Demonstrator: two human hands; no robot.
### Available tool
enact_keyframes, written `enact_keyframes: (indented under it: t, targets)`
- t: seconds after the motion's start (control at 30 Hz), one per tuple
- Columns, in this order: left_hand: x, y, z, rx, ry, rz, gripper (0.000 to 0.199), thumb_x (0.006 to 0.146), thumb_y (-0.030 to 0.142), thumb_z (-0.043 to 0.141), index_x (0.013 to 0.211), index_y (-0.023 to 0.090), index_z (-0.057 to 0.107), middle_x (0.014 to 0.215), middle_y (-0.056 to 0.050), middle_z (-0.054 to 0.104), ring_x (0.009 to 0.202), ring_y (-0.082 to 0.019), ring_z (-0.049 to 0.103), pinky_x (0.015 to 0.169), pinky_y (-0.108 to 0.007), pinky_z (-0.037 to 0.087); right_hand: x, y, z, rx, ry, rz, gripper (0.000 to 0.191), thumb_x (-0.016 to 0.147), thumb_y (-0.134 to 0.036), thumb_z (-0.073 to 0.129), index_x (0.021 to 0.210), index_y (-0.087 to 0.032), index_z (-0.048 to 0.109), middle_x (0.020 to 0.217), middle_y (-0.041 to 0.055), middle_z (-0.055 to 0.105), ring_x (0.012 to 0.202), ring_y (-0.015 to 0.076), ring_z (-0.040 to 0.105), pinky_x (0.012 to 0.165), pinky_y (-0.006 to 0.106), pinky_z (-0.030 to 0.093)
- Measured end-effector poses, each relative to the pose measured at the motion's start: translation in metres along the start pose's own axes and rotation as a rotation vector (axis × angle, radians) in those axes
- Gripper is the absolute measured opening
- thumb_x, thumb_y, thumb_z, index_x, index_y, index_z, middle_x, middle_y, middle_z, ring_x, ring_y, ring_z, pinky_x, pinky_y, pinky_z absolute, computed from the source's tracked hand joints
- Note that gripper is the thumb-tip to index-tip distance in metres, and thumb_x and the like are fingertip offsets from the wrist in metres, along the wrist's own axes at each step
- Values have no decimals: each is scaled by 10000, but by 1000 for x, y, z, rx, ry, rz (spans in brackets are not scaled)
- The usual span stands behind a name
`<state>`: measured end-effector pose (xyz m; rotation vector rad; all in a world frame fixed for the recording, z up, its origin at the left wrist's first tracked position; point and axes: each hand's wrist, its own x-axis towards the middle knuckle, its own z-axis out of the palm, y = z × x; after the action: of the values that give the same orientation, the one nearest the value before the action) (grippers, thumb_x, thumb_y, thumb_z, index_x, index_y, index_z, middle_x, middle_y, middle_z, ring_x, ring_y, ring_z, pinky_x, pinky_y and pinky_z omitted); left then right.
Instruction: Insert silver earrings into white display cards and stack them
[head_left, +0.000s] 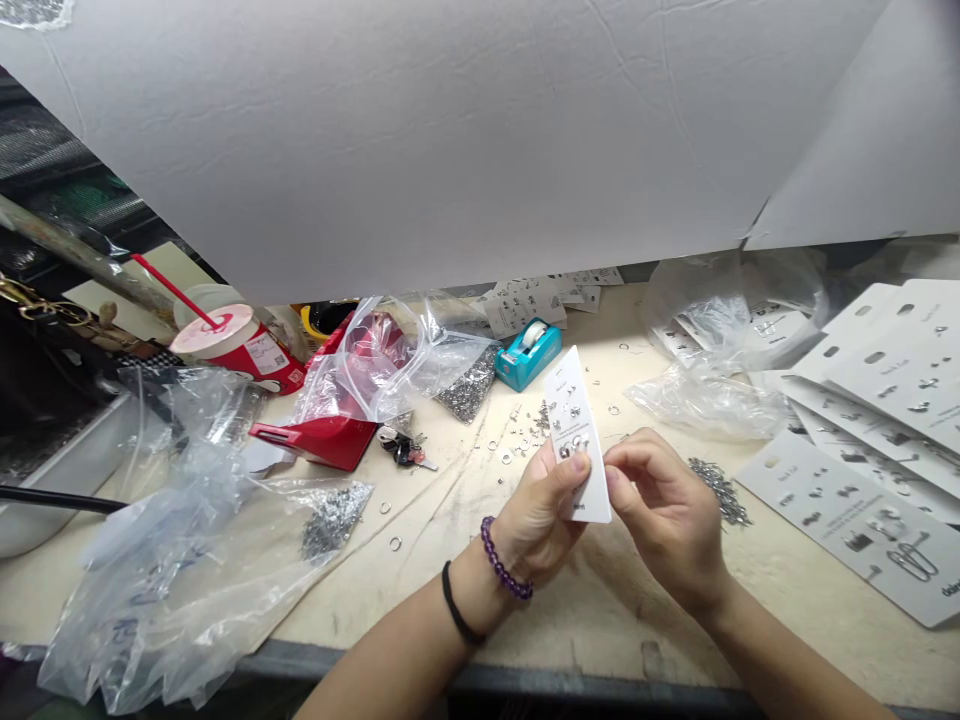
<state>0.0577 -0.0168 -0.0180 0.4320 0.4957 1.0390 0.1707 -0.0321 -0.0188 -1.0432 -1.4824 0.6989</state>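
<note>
My left hand [541, 505] grips a white earring card [564, 400] upright above the table, with its thumb across the printed front. Small silver earrings sit in rows on that card. Close to the card's right edge, my right hand [671, 515] has thumb and index finger pinched together. What lies between those fingers, if anything, is too small to make out. Behind the card, loose silver rings and tiny pieces [510, 445] are scattered on the table [420, 590]. A pile of small metal pieces [718, 490] lies just beyond my right hand.
Filled earring cards [847, 530] overlap at the right. A teal tape dispenser [529, 355], a bag of metal bits [469, 385], keys [405, 447] and a red box [322, 440] stand behind. Clear plastic bags [172, 570] and a red cup [240, 345] occupy the left. A white panel [450, 140] hangs overhead.
</note>
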Motion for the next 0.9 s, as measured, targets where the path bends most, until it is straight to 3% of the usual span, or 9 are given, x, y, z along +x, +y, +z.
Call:
enact_keyframes:
  t: [0.2,0.37,0.43,0.5,0.63,0.73,0.9]
  targets:
    - [1,-4,-2,65,-29,32,344,680,263,720,962,147,560,782,-15,547,656,-91,497,582,-189,383,6,0,-9,41,-134,84,71,798,-204,569,730,-185,578,684,4,518,627,114,505,562,248,415]
    - [3,3,-5,178,-80,-29,432,630,323,747,964,141,544,775,-23,573,662,-111,527,616,-212,409,20,-3,-25,124,-386,193,123,807,-275,572,736,-183,612,720,19,557,667,122,538,602,250,442]
    - [4,11,-7,281,-71,5,464,621,316,749,992,148,526,842,-45,602,736,-142,559,650,-228,429,28,-5,-34,78,-473,271,163,809,-334,566,790,-184,627,796,40,588,731,143,559,651,274,460]
    - [6,19,-8,398,-23,108,454,652,288,725,1029,164,504,947,-60,615,843,-170,572,712,-252,447,36,-7,-44,-24,-484,362,223,806,-394,559,867,-192,631,875,52,611,776,157,569,676,287,469]
    - [8,30,-9,494,77,268,393,718,225,627,1071,170,464,1107,-74,585,1011,-202,540,852,-312,435,50,-1,-65,-287,-370,489,335,803,-486,516,932,-199,631,941,62,637,759,171,576,649,302,473]
    - [9,29,-10,445,122,231,392,691,163,553,1069,160,446,1118,-78,582,1053,-224,521,893,-352,419,62,12,-70,-464,-378,441,329,830,-457,466,930,-196,639,998,67,637,799,196,584,655,327,470]
    - [13,25,-15,485,231,242,399,677,129,551,1061,163,450,1120,-66,591,1055,-227,529,902,-361,419,91,29,-57,-682,-475,225,281,860,-314,416,892,-156,646,948,80,648,869,221,581,720,373,467]
